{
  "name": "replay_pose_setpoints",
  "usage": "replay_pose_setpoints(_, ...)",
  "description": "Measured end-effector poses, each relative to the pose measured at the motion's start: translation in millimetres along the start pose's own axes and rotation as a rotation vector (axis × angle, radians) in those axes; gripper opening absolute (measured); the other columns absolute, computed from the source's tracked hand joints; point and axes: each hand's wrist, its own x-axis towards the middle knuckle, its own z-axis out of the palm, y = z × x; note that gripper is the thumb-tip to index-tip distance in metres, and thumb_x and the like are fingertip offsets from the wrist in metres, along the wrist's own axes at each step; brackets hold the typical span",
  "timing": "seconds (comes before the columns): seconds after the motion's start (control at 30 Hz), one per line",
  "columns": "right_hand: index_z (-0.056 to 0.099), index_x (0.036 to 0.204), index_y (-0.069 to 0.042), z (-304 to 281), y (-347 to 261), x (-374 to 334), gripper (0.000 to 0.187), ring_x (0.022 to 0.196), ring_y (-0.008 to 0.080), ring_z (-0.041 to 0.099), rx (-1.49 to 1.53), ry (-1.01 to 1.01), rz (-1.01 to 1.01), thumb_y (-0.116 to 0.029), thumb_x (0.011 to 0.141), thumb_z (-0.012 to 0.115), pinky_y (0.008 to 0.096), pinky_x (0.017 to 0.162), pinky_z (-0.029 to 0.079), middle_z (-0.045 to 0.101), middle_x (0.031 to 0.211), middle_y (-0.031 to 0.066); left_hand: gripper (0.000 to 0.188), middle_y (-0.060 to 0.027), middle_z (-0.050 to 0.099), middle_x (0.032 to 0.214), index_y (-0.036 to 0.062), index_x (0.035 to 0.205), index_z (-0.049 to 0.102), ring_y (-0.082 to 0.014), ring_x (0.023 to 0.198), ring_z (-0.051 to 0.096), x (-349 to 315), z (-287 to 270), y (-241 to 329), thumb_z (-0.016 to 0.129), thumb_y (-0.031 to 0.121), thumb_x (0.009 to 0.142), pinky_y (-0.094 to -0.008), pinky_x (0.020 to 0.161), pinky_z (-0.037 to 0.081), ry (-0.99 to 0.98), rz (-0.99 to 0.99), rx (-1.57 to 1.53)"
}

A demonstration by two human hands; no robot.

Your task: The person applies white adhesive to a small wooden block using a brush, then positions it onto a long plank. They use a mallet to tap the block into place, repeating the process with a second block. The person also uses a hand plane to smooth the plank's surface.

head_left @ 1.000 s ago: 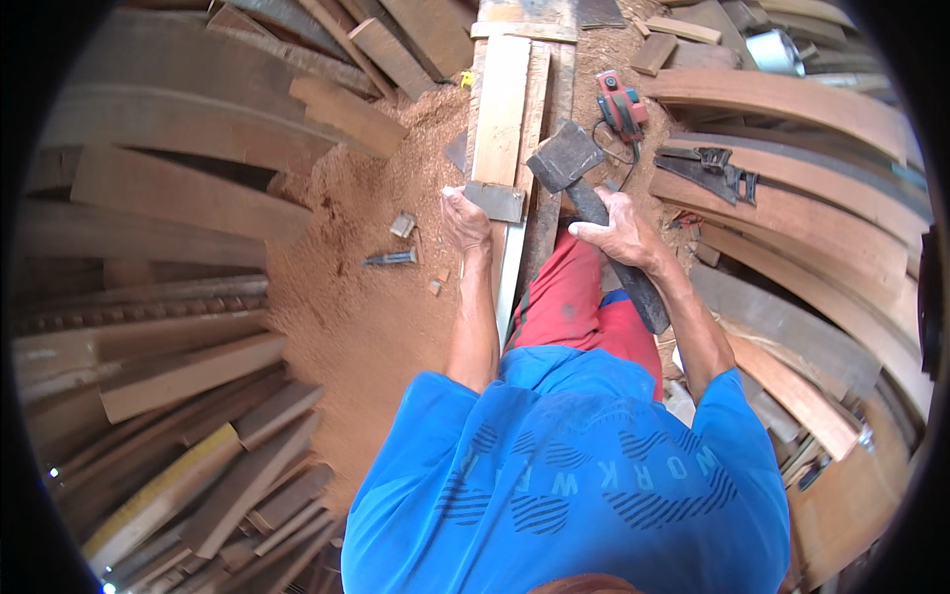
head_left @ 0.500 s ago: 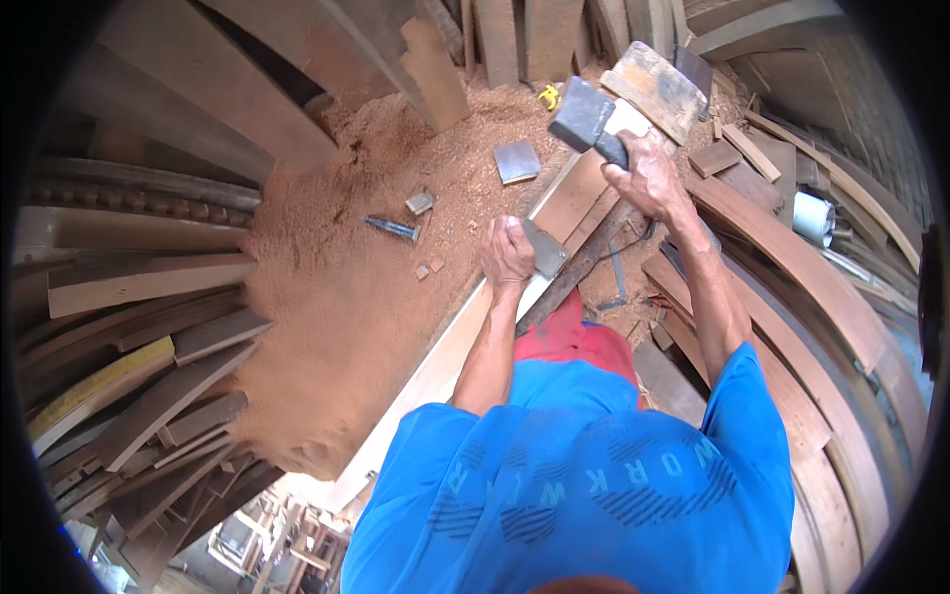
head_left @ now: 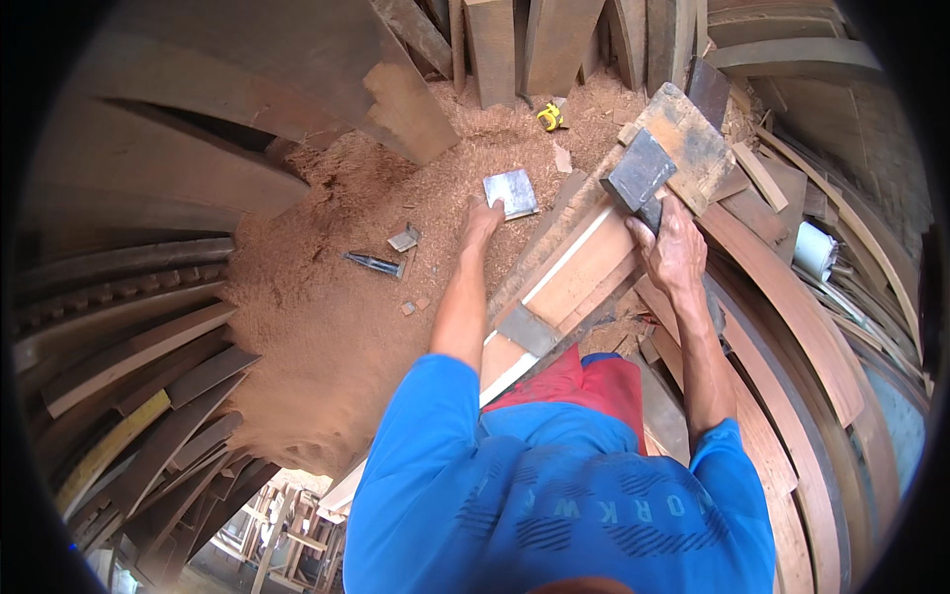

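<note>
In my right hand (head_left: 675,249) is the short handle of a mallet with a dark, blocky head (head_left: 639,170). The head hangs over the far end of a long wooden workpiece (head_left: 584,267), close to a worn wooden block (head_left: 685,139). My left arm stretches forward, and my left hand (head_left: 482,218) pinches the near corner of a flat silvery square plate (head_left: 513,193) lying on the sawdust. Its fingers are partly hidden beside the plate. A similar grey square piece (head_left: 529,330) rests across the workpiece, nearer to my body.
On the sawdust (head_left: 307,346) lie a dark blue chisel-like tool (head_left: 373,263), a small grey block (head_left: 404,238) and a yellow tape measure (head_left: 550,118). Stacked boards (head_left: 148,351) line the left side. Curved planks (head_left: 782,317) and a white cylindrical container (head_left: 814,249) are at the right.
My left hand has let go of the grey piece on the workpiece and reached forward to the silvery plate. My right hand with the mallet has shifted a little nearer and to the right.
</note>
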Motion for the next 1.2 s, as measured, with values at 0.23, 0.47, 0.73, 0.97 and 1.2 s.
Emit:
replay_pose_setpoints(0.23,0.058,0.103,0.0,-3.8,-7.8,8.0,0.051,0.088,0.0473,0.066,-0.047,0.032,0.058,-0.041,0.082,0.08,0.0547,0.073,0.05,0.067,0.092,0.0262,0.084,-0.0312,0.059,0.138,-0.0094,0.146,0.04,-0.0435,0.128,0.059,21.9,54.4,28.2,0.079,0.031,0.084,-0.0442,0.113,0.045,0.024,-0.158,0.078)
replay_pose_setpoints(0.47,0.057,0.101,0.0,-7.8,-13.2,12.8,0.048,0.085,0.0483,0.065,-0.027,0.008,0.085,-0.032,0.079,0.084,0.0541,0.072,0.05,0.067,0.088,0.0261,0.067,-0.0272,0.06,0.137,-0.0017,0.143,0.049,-0.0349,0.127,0.061,27.2,61.2,51.6,0.076,0.019,0.086,-0.0416,0.108,0.048,-0.181,0.138,-0.618)
replay_pose_setpoints(0.73,0.059,0.111,0.0,-7.9,-12.7,12.6,0.05,0.089,0.049,0.065,0.056,0.046,0.011,-0.031,0.08,0.083,0.0539,0.075,0.051,0.067,0.094,0.0281,0.076,-0.0295,0.058,0.141,-0.003,0.148,0.045,-0.0359,0.131,0.058,29.3,53.0,147.1,0.076,0.03,0.087,-0.0426,0.11,0.046,-0.469,0.495,-0.306)
replay_pose_setpoints(0.97,0.059,0.122,-0.003,-4.4,-3.0,11.1,0.057,0.097,0.048,0.067,-0.039,-0.017,0.064,-0.042,0.085,0.078,0.055,0.08,0.052,0.07,0.103,0.0268,0.045,-0.0167,0.073,0.108,0.0011,0.126,0.065,-0.0228,0.1,0.07,-29.0,-37.9,83.8,0.069,0.035,0.097,-0.0362,0.09,0.055,-0.059,0.39,-0.439)
replay_pose_setpoints(1.2,0.062,0.122,-0.002,-25.9,-15.1,18.5,0.049,0.102,0.0455,0.069,-0.074,-0.177,0.017,-0.034,0.087,0.077,0.0539,0.086,0.053,0.071,0.108,0.027,0.028,-0.0119,0.067,0.091,0.0024,0.108,0.067,-0.02,0.086,0.063,-196.6,-79.9,-70.8,0.055,0.027,0.104,-0.0383,0.077,0.05,0.064,0.43,-0.498)
